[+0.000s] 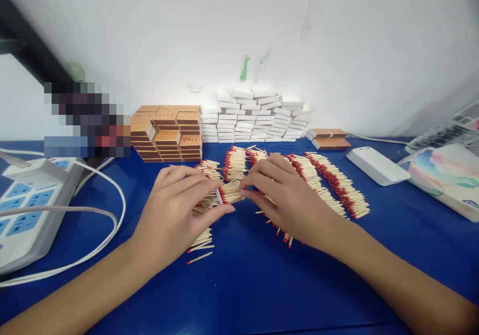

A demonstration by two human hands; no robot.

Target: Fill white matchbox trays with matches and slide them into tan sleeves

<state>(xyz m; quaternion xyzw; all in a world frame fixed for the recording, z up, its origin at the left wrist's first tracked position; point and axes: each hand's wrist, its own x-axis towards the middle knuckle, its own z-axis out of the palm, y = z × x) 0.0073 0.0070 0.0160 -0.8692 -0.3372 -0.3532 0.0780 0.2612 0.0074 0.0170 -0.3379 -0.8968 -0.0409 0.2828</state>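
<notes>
My left hand (175, 210) is closed round a small white matchbox tray (219, 196), of which mostly the left end shows between thumb and fingers. A bundle of matches (231, 193) lies at the tray with red heads to the left. My right hand (280, 190) pinches the plain right ends of that bundle; its fingers partly hide them. How far the bundle sits inside the tray is hard to make out. Under and behind both hands, rows of loose matches (235, 163) cover the blue table (239, 285), and one single match (199, 258) lies nearer me.
Orange matchboxes (177, 138) stand stacked at the back left, beside a pile of white trays (254, 120). More orange boxes (329, 139), a white device (377, 165) and a colourful packet (445, 175) are on the right. A power strip (30, 205) with looping cables lies left.
</notes>
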